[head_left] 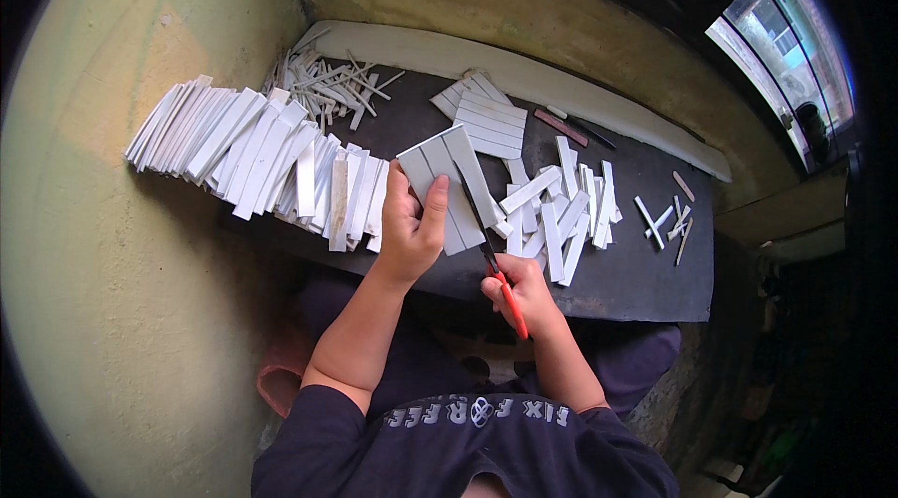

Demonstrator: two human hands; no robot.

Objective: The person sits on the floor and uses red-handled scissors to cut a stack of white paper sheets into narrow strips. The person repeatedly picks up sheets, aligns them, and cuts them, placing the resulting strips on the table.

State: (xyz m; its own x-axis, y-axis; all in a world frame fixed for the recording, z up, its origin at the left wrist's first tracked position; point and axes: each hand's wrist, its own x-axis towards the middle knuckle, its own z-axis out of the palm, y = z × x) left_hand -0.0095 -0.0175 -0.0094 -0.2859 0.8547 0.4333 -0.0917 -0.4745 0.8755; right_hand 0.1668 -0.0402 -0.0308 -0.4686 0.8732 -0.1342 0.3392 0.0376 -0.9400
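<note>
My left hand holds a grey scored sheet by its lower left edge, thumb on top, above the dark board. My right hand grips a red-handled cutter, its dark blade lying along a groove near the sheet's right side. The blade tip points up and away from me. A pile of cut white strips lies just right of the sheet.
A long fanned row of white strips covers the board's left side. Thin offcuts are heaped behind it. More scored sheets lie farther back, and a few loose strips sit at right. A wall rises at left.
</note>
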